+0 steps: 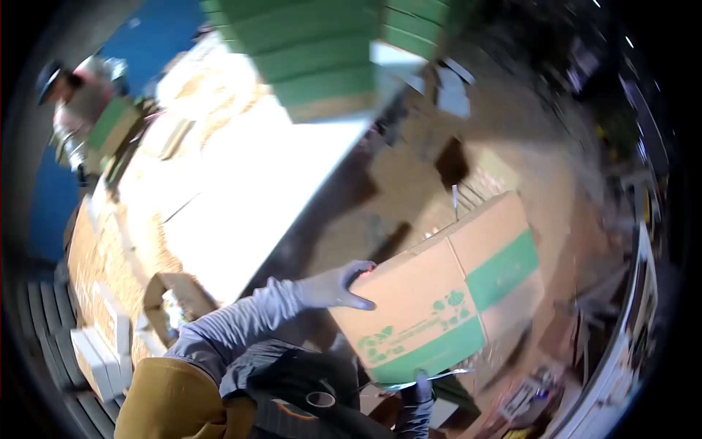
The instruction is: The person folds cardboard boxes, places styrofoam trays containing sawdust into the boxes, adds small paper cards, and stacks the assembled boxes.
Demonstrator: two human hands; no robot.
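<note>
A brown cardboard box [431, 278] with a green band and green printed leaf-like shapes is held tilted in front of me. My left hand [344, 287], in a grey glove, grips its upper left corner, thumb on the printed face and fingers behind. At the lower edge is my right hand [422, 385], also gloved; its thumb shows against the box and the other fingers are hidden.
On the left is a brightly lit worktop [256, 183], with stacked green-and-brown cartons [314, 66] at its far end. An open carton [179, 293] stands nearer. Across the worktop, a person [84, 110] holds another box. Clutter [534, 395] lies at lower right.
</note>
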